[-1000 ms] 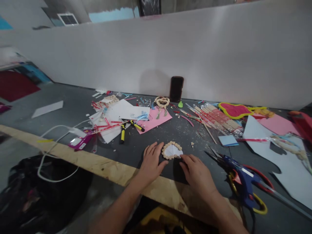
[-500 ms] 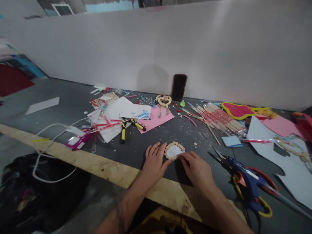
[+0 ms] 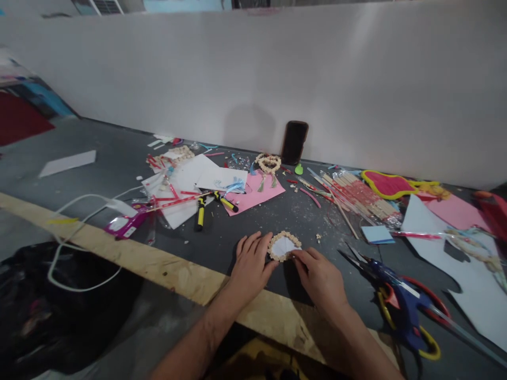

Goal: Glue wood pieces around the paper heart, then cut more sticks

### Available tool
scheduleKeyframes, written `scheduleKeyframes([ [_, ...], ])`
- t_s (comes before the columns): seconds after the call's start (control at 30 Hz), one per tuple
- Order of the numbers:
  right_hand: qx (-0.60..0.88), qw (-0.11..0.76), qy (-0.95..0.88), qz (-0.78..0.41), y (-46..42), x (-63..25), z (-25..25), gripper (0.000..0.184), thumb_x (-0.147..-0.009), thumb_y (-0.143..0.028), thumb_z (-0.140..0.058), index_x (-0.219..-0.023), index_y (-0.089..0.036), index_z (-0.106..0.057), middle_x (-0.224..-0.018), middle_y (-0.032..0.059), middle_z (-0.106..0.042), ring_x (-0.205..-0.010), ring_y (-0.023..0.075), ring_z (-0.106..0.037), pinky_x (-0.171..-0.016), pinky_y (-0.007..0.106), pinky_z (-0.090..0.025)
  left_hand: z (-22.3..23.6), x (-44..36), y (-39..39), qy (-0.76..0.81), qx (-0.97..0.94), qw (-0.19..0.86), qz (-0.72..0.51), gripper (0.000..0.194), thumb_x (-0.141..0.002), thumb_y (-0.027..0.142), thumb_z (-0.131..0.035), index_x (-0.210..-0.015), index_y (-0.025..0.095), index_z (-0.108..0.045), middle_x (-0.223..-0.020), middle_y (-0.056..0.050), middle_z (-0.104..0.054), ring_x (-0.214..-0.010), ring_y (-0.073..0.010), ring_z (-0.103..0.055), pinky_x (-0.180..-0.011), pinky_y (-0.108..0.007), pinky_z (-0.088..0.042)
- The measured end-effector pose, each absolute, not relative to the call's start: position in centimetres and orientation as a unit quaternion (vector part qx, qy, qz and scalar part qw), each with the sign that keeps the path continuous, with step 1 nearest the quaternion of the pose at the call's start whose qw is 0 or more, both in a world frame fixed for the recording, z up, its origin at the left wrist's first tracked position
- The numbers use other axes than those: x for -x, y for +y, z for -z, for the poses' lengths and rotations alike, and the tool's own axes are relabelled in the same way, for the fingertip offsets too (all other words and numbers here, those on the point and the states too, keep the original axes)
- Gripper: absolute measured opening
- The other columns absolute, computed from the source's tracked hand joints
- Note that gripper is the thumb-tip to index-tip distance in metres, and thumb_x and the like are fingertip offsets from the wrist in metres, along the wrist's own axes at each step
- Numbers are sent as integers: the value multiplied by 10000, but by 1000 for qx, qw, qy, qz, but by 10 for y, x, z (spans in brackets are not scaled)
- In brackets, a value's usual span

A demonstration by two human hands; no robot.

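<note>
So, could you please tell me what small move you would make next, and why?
I would probably press the beaded ring down with the right hand while the left hand steadies it: the right fingertips are at its right edge, where white paper shows out to the rim, and the left hand rests opposite.

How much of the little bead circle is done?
Tan beads already seem to edge most of the white paper. The left hand and right hand are at its sides. What's left may be the bare-looking bit by the right fingers, though they partly hide it.
</note>
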State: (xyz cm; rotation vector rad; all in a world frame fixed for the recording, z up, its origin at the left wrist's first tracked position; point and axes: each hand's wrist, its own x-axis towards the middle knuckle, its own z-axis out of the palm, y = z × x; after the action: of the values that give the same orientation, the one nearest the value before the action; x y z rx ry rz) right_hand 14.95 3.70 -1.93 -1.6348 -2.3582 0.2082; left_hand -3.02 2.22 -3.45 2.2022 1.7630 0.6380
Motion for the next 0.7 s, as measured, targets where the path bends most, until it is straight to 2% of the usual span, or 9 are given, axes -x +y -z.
scheduleKeyframes([
  [0.7, 566, 152, -807, -76, 37, -149, 19, 237, -885, -261, -401, -975, -254, -620, -896, 21, -649, -765, 129, -612, -608, 216, -413, 35, 30, 22, 604, -754, 118, -228, 523, -821, 324, -488, -1301, 174, -343, -1260, -105, -503, -1218, -254, -348, -1011, -465, -227],
])
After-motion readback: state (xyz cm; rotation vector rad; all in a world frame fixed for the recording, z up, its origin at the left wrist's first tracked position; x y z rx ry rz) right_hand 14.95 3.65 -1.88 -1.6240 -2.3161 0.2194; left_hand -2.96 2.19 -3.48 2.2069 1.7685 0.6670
